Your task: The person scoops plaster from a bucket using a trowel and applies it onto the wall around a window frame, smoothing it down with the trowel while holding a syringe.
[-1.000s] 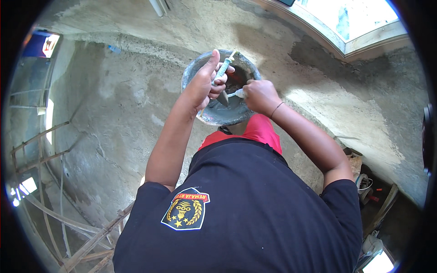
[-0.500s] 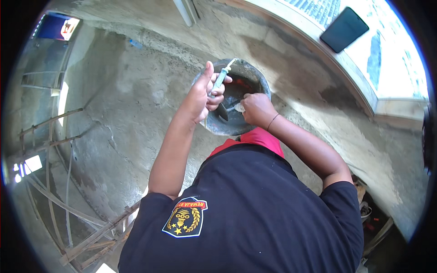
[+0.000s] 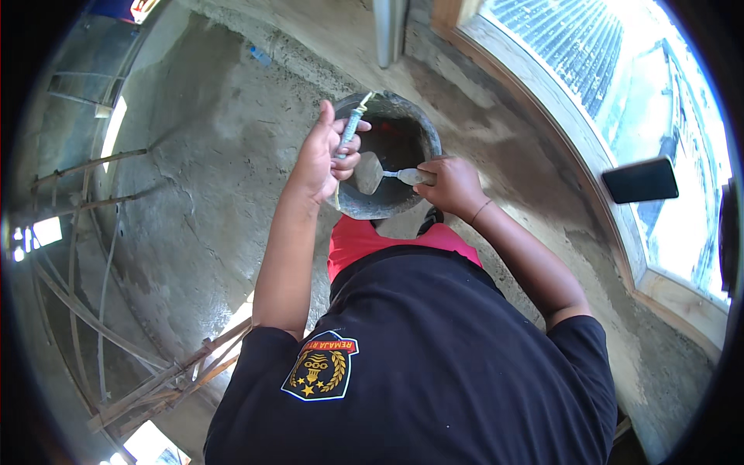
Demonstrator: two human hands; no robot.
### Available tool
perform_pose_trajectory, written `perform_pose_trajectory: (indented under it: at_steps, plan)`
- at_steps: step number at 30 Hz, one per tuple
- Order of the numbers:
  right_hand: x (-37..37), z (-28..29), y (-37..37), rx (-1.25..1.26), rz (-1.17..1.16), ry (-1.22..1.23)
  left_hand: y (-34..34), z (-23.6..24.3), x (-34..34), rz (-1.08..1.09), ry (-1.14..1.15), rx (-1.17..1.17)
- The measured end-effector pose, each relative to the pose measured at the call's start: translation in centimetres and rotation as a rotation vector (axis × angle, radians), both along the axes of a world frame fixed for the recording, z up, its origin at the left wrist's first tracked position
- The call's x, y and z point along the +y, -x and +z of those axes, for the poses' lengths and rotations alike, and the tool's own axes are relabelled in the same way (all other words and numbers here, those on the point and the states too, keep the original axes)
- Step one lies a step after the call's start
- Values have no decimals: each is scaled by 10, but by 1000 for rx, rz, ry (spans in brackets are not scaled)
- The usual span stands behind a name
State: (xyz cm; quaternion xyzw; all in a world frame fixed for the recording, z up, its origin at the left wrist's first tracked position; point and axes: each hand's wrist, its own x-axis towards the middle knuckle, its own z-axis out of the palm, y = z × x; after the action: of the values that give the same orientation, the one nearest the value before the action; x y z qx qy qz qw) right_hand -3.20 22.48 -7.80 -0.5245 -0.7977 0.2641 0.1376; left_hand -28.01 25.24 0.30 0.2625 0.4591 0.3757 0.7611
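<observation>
My left hand (image 3: 319, 159) is closed around the pale blue sleeve (image 3: 350, 132) of a rope bucket handle, thumb pointing up. Below it hangs or rests a round dark bucket (image 3: 380, 208) with a grey, mortar-smeared wall; which of the two I cannot tell. In my right hand (image 3: 459, 188) is a trowel, gripped by its pale handle (image 3: 415, 177). The grey trowel blade (image 3: 368, 173) points left over the bucket's mouth, its broad face showing. Dark contents and a reddish patch show inside the bucket, partly hidden by the blade and my left fingers.
A wooden window frame (image 3: 542, 101) runs along the right, with a black phone (image 3: 641, 180) at its sill. Bamboo or wooden poles (image 3: 174, 381) stand at the lower left. Rough grey cement wall (image 3: 225, 170) spreads behind, and a pale pipe (image 3: 384, 31) is at the top.
The trowel blade has turned from nearly edge-on to showing its broad face, and my right hand has drawn away from the left. The whole view has shifted, with the bucket now farther left.
</observation>
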Motion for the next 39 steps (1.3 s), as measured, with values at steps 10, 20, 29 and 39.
perform_pose_trajectory:
  at_steps: [10, 20, 29, 39]
  plan:
    - [40, 6, 86, 76, -240, 51, 124, -9, 63, 66, 24, -129]
    - [82, -25, 194, 122, -392, 134, 245, -22, 118, 2, -16, 48]
    - [151, -41, 291, 130, -345, 188, 346, -17, 172, 131, -57, 79]
    - [282, -62, 376, 169, -177, -25, 454, -8, 263, 305, -73, 63]
